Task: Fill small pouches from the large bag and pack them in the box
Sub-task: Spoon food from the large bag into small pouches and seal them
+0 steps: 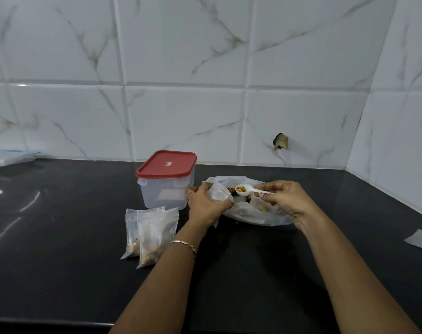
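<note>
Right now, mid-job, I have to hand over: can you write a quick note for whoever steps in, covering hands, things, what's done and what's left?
Left hand holds a small pouch. Right hand pinches a spoon loaded with snack pieces, beside that pouch and above the large bag.
Two filled pouches lie on the counter in front of the box; its red lid is on.
Done: two pouches filled.
Left: tip this spoonful in, finish the pouch, open the box, pack all three.
</note>
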### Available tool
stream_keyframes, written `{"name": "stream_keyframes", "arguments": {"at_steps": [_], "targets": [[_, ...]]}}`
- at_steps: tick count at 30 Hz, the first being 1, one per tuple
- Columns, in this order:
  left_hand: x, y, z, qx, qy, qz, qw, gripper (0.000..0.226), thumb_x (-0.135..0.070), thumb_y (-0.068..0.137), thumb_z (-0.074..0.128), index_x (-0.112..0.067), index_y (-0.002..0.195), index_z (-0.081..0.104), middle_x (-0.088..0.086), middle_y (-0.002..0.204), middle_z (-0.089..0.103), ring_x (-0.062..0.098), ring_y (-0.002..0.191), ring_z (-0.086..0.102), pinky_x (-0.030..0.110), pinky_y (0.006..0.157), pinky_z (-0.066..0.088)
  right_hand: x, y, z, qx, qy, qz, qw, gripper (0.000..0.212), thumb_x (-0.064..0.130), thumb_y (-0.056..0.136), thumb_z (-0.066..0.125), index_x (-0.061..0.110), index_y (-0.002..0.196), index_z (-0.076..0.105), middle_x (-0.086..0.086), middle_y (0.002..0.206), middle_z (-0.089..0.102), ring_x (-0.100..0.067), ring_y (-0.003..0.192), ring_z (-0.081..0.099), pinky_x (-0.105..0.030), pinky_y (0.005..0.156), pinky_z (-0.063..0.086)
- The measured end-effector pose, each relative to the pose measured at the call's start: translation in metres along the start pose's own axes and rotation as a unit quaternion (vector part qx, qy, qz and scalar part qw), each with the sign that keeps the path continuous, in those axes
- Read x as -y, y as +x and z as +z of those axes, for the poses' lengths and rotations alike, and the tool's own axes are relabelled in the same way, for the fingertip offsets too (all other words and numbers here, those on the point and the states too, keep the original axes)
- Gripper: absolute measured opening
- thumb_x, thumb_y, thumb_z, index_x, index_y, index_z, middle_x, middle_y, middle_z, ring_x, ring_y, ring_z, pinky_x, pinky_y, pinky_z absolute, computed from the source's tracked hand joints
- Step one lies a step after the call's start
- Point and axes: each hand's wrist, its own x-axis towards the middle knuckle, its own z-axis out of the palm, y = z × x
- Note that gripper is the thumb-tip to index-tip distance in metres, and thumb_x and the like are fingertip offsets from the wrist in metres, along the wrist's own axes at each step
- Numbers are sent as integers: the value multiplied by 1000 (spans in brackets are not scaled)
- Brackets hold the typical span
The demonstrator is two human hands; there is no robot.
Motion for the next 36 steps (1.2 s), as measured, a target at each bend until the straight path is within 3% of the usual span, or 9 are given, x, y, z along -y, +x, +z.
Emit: {"name": "stream_keyframes", "arguments": {"at_steps": [5, 8, 12, 14, 18, 21, 25, 31, 36], "targets": [[1, -1, 1, 1, 17, 15, 1000, 73, -25, 69, 82, -24, 132, 46, 5, 140, 21, 27, 130, 34, 37, 108, 37, 7, -1, 0, 6, 35, -22, 999, 18, 0, 82, 71, 15, 91, 77, -9, 98, 75, -16, 86, 56, -24, 78, 49], [1, 0, 2, -7, 26, 27, 999, 69, -26, 67, 83, -26, 126, 47, 4, 137, 21, 26, 129, 34, 36, 108, 38, 10, -5, 5, 23, 15, -45, 999, 19, 1, 83, 70, 14, 96, 76, -3, 94, 75, -6, 79, 63, -13, 66, 50], [1, 1, 3, -15, 22, 41, 999, 60, -25, 65, 84, -32, 109, 44, 3, 131, 23, 25, 125, 37, 38, 107, 40, 9, -10, 17, 49, -45, -109, 992, 19, 7, 85, 71, 19, 99, 75, 6, 96, 75, -5, 90, 68, -18, 74, 53], [0, 1, 4, -17, 18, 41, 999, 58, -24, 66, 84, -31, 106, 42, 3, 130, 24, 23, 124, 36, 36, 107, 39, 7, -11, 24, 13, -168, -194, 966, 23, 11, 87, 70, 26, 103, 75, 12, 99, 72, -1, 93, 65, -15, 74, 49], [1, 3, 6, -20, 2, 42, 999, 56, -24, 67, 83, -26, 108, 45, -1, 121, 23, 20, 122, 37, 26, 99, 38, 6, -18, 35, -38, -371, -364, 853, 31, 12, 85, 67, 33, 108, 72, 9, 98, 67, -4, 93, 58, -19, 83, 46], [0, 3, 7, -25, -7, 33, 999, 70, -27, 67, 84, -19, 124, 46, 1, 128, 23, 21, 125, 35, 29, 105, 38, 8, -17, 39, -63, -439, -425, 789, 33, 9, 76, 75, 25, 105, 72, -3, 94, 69, -19, 87, 64, -34, 78, 53], [0, 2, 10, -42, -15, 40, 998, 73, -34, 66, 85, -17, 125, 45, 4, 135, 23, 23, 128, 33, 35, 108, 38, 9, -17, 41, -101, -476, -491, 722, 32, 7, 67, 80, 17, 96, 71, -3, 84, 70, -21, 78, 65, -33, 68, 51], [1, 2, 12, -71, -44, 63, 995, 61, -37, 66, 86, -24, 108, 44, -3, 123, 21, 21, 124, 34, 32, 105, 39, 9, -16, 42, -117, -451, -523, 714, 28, 0, 69, 70, 10, 95, 70, -6, 93, 70, -23, 85, 64, -33, 69, 55], [2, 4, 13, -82, -48, 68, 993, 58, -34, 65, 87, -21, 105, 48, 1, 126, 25, 22, 125, 34, 26, 102, 36, 8, -19, 42, -133, -431, -539, 711, 32, 12, 80, 41, 9, 93, 71, -4, 93, 69, -20, 85, 64, -29, 72, 54]]}}
